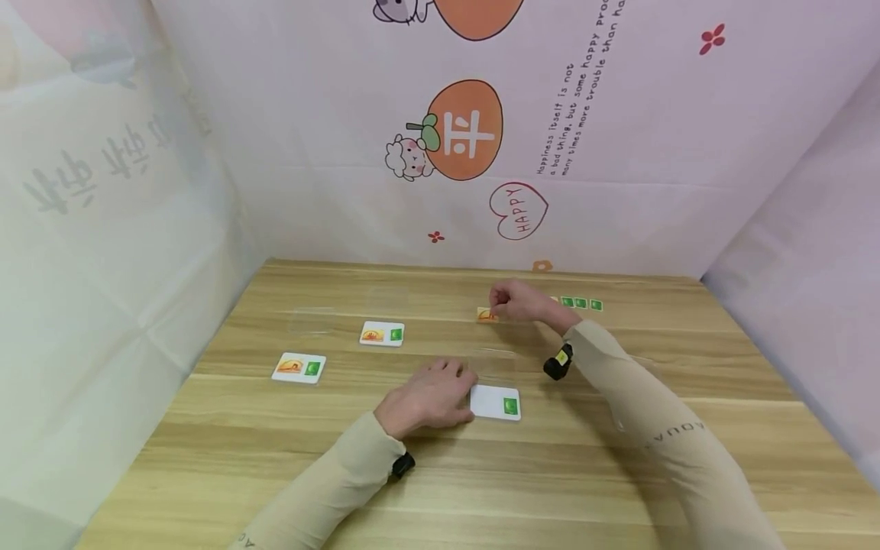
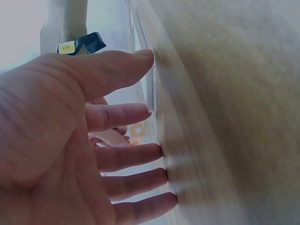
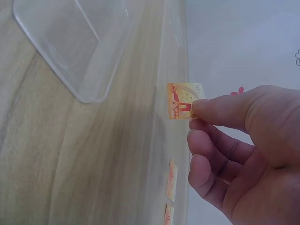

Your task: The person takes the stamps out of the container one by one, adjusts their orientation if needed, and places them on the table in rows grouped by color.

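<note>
My right hand (image 1: 520, 300) is over the far part of the table, pinching a small orange picture card (image 3: 182, 101) between thumb and fingertips. A person, a red shape and a pale arc seem printed on that card. Nearer me, my left hand (image 1: 433, 395) rests beside a white card (image 1: 487, 401) that bears one small green picture (image 1: 511, 406) at its right side. Thumb and index fingertips touch the white card's left edge, while the other fingers stand straight against the wood in the left wrist view.
Two finished-looking white cards, one nearer (image 1: 299, 367) and one farther (image 1: 382, 334), lie at left with orange and green pictures. Several small green pieces (image 1: 581, 303) line the back right. A clear plastic sleeve (image 3: 84, 51) lies on the wooden table (image 1: 440, 489). Printed cloth (image 1: 344, 153) hangs behind.
</note>
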A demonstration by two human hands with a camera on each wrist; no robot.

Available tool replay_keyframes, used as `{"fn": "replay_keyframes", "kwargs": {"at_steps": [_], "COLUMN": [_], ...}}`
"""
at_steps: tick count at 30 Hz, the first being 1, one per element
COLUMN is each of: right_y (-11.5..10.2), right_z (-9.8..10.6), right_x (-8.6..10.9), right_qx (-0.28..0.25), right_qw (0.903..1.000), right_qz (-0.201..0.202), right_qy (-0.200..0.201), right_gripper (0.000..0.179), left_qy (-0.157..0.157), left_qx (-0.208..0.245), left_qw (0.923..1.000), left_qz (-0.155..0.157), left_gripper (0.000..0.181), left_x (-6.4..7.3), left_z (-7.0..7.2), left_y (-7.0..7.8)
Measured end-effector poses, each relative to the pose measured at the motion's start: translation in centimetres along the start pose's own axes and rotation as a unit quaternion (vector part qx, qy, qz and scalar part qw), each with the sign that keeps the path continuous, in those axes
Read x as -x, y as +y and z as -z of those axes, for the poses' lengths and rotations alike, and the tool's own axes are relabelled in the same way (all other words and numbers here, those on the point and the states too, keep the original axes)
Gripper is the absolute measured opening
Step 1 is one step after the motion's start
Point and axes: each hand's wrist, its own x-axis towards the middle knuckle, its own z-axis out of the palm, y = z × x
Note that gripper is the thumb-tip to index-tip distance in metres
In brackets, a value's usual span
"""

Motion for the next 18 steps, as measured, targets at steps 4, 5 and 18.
{"fn": "replay_keyframes", "kwargs": {"at_steps": [4, 5, 18], "right_y": [0.3, 0.4, 1.4], "right_z": [0.0, 0.0, 0.2], "right_x": [-0.3, -0.4, -1.8], "right_qx": [0.012, 0.014, 0.017], "right_qw": [0.9998, 0.9997, 0.999], "right_qz": [-0.012, -0.015, -0.02], "right_qy": [0.01, 0.012, 0.037], "right_gripper": [0.007, 0.006, 0.005], "left_qy": [0.002, 0.002, -0.002], "left_qx": [-0.002, -0.001, -0.004], "left_qw": [1.0, 1.0, 1.0], "left_qz": [-0.003, -0.001, 0.002], "left_gripper": [0.056, 0.056, 0.057], "left_x": [-0.1, -0.1, 0.1], "left_z": [-0.1, -0.1, 0.1], "left_y": [0.0, 0.0, -0.1]}}
